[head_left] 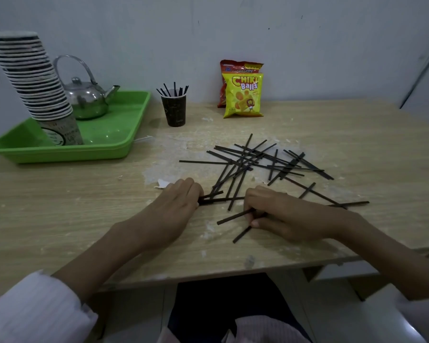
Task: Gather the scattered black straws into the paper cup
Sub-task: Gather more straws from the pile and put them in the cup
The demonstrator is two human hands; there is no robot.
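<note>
Both hands worked near the tabletop's front edge: my left hand (177,203) pinched straw ends, my right hand (278,214) closed on several black straws (258,162). Most lay crisscrossed mid-tabletop; the paper cup (174,110) stood toward the rear edge. Tangled straws risked flicking loose when lifted.
</note>
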